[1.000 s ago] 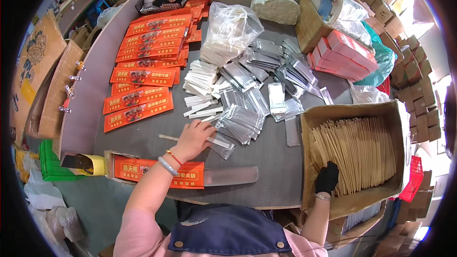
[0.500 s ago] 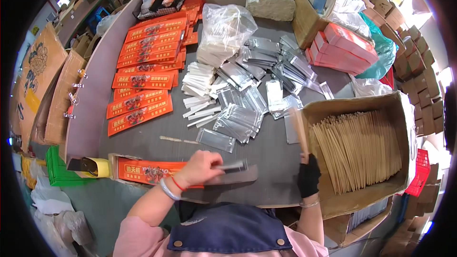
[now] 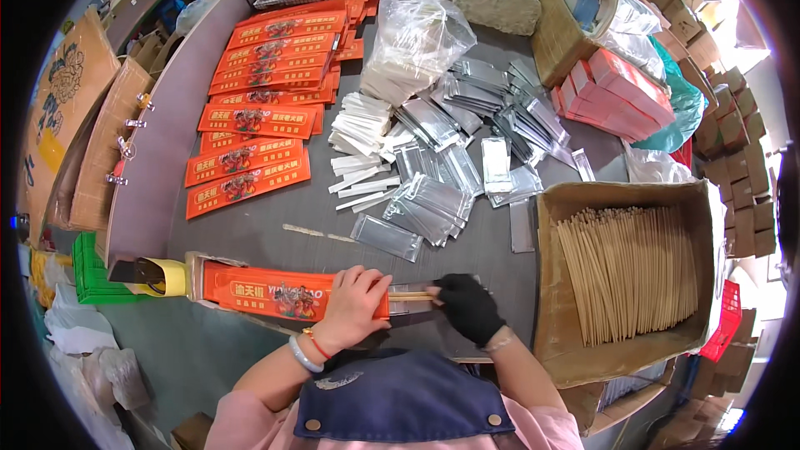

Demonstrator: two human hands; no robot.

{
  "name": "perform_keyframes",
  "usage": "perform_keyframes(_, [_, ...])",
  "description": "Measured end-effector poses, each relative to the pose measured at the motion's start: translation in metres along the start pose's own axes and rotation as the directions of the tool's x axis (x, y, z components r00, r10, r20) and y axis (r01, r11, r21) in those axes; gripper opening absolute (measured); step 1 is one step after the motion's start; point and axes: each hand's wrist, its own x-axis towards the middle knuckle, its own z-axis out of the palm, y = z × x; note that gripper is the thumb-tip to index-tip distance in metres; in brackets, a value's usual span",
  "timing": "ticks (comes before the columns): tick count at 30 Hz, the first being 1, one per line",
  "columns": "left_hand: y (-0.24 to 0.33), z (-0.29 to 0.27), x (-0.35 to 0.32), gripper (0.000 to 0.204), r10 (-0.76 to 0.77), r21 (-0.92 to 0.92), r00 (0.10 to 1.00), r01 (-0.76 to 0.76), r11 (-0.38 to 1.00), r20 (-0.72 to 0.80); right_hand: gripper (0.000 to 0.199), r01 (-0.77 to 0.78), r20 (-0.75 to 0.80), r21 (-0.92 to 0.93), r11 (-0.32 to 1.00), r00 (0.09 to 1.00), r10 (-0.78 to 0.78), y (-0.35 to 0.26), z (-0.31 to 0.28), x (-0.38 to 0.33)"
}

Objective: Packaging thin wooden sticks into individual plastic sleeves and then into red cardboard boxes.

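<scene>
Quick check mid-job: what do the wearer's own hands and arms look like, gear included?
The left hand is ungloved, its wrist wearing a red cord bracelet and a pale bangle. The right hand wears a black glove, with a thin light-coloured bracelet. Both arms have pink sleeves.

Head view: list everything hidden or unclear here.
All in the head view:
Right ends of the held sticks: hidden by the gloved right hand, itself slightly blurred.
Part of the orange packet: covered by the left hand.
Bottom of the carton: hidden beneath the packed sticks.
</scene>
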Motion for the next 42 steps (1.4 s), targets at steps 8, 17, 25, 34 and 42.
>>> perform_keyframes(8, [-0.003, 0.009, 0.011, 0.073, 0.048, -0.020, 0.999, -0.047, 0.999, 0.022, 0.040, -0.161, -0.049, 0.593, 0.789, 0.971, 0.235, -0.055, 0.045, 0.022])
perform_keyframes(17, [-0.027, -0.061, 0.042, 0.017, 0.189, 0.027, 0.922, -0.210, 0.977, 0.338, 0.060, -0.201, -0.041, -0.304, 0.931, 0.979, 0.198, -0.040, -0.029, 0.013])
perform_keyframes(25, [-0.034, -0.010, -0.021, 0.063, -0.301, 0.083, 0.938, 0.318, 0.944, -0.174, 0.063, -0.266, -0.046, -0.404, 0.875, 0.961, 0.271, -0.054, -0.043, 0.004])
perform_keyframes(34, [-0.039, 0.013, -0.032, 0.095, -0.472, -0.204, 0.870, 0.441, 0.874, -0.141, 0.066, -0.170, 0.123, -0.385, 0.907, 0.965, 0.233, -0.062, -0.037, 0.002])
perform_keyframes(42, [-0.050, 0.004, -0.016, 0.085, -0.359, -0.160, 0.933, 0.355, 0.921, 0.005, 0.061, -0.040, 0.014, -0.119, 0.992, 0.999, 0.042, -0.056, 0.022, 0.032])
